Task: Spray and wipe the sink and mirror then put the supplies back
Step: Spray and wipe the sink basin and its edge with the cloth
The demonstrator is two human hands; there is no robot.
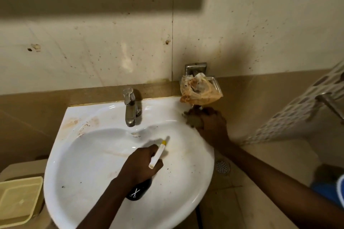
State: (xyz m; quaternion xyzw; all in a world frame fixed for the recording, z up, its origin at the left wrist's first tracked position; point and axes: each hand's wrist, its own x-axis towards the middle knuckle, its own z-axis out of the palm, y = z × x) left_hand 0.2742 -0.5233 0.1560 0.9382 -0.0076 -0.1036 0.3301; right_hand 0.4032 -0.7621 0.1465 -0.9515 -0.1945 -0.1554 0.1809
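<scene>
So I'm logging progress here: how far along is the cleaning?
Early. Rusty stains remain on the white ceramic sink. The left hand grips a black spray bottle; the right hand presses a dark cloth on the rim. Mirror and putting away remain.

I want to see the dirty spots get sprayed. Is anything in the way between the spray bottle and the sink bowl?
Nothing visible. The left hand holds the spray bottle right over the sink, nozzle aimed into the open bowl. The right hand holds its cloth off at the rim.

head cam | looks steeply down, forward | close above sink point(78, 163) | wall point(93, 52) fills top
</scene>
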